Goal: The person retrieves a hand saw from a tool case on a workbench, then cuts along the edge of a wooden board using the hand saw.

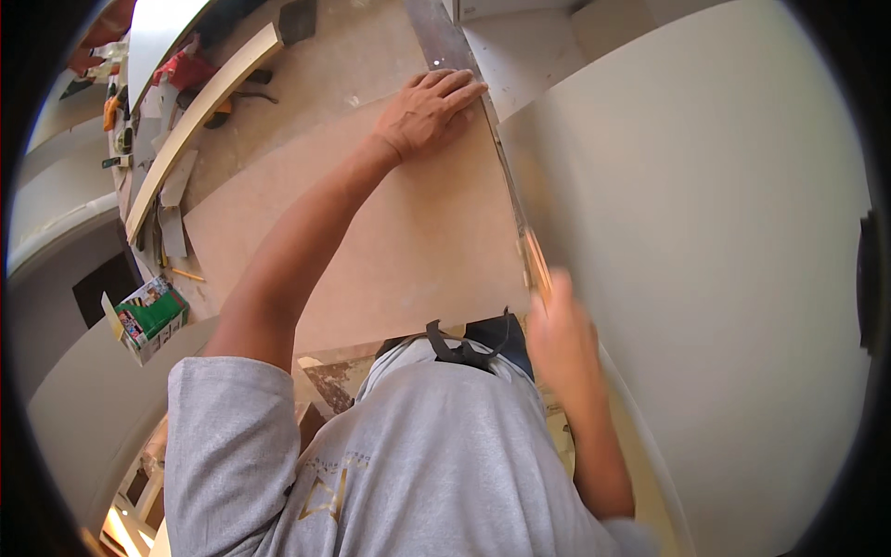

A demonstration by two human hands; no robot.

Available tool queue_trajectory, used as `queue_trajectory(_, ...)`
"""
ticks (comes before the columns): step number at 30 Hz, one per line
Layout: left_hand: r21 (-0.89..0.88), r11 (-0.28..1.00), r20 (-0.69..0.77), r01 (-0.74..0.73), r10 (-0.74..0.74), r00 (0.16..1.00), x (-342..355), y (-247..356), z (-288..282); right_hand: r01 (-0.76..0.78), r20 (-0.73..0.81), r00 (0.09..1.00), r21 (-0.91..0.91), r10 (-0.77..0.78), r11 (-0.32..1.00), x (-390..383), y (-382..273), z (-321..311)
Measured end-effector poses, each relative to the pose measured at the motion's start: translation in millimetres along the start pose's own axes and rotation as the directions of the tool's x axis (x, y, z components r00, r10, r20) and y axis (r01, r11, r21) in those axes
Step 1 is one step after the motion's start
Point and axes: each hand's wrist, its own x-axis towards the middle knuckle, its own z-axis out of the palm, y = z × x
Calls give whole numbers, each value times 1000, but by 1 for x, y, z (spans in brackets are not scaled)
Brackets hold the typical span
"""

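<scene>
My left hand lies flat with its fingers outstretched near the far right corner of a pale brown board. Its fingertips reach the board's right edge, by a dark strip. My right hand, smeared by motion, is closed beside the same edge, nearer my body. From its fingers a slim orange-brown piece juts along the edge; blur hides its exact kind. The board spreads in front of my waist.
A large pale curved panel stands close on the right. On the left are a curved wooden strip, a green and white box, a pencil and several tools near a red item.
</scene>
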Motion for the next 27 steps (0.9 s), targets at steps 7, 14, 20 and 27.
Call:
queue_trajectory(7, -9, 1000, 0, 2, -2, 1000, 2, 3, -6, 117, -51, 991, -86, -121, 989, 111, -5, 27)
queue_trajectory(14, 20, 999, -64, -41, 42, 997, 0, 0, 0, -94, 52, 994, 10, 93, 996, -52, 21, -4)
queue_trajectory(20, 8, 1000, -6, -4, 4, 1000, 0, 2, -3, 86, -50, 995, 10, -85, 996, 86, -17, 16)
queue_trajectory(27, 37, 999, 17, 12, -13, 1000, 1, 0, 2, 161, -81, 983, -73, -167, 984, 123, -28, 18)
